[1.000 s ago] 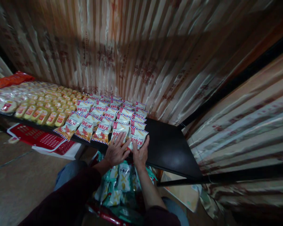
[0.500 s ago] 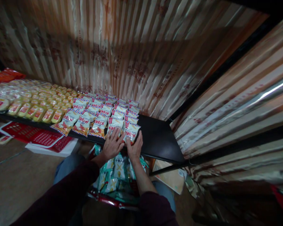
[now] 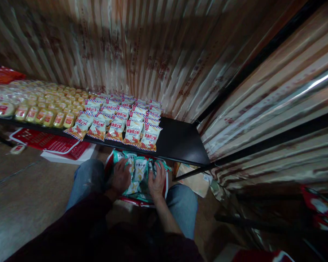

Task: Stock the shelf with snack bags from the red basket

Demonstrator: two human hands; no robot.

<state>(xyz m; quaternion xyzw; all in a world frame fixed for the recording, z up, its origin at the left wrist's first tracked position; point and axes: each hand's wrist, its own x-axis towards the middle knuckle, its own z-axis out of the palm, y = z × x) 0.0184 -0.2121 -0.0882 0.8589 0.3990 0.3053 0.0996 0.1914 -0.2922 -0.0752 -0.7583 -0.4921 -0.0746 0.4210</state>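
Note:
Between my knees sits a red basket [image 3: 166, 185] filled with green-and-white snack bags [image 3: 140, 169]. My left hand [image 3: 121, 177] reaches into its left side, fingers stretched loosely over the bags. On the right side my right hand [image 3: 156, 181] touches the bags, thumb and fingers apart; neither hand visibly grips one. Just beyond, white-and-orange snack bags [image 3: 116, 128] with striped edges stand in leaning rows on a black shelf [image 3: 180, 140]. The front right snack bag [image 3: 151, 137] is close above my right hand.
Yellow wrapped cakes [image 3: 47, 118] fill the shelf's left part, with an orange packet [image 3: 5, 76] behind them. Below stands another red basket [image 3: 71, 148] on a white box [image 3: 68, 158]. Corrugated sheeting [image 3: 153, 43] backs the shelf. A black frame bar [image 3: 276, 142] runs along the right.
Both hands have left the front snack bags on the shelf and moved down into the basket of green bags. The view has tilted downward.

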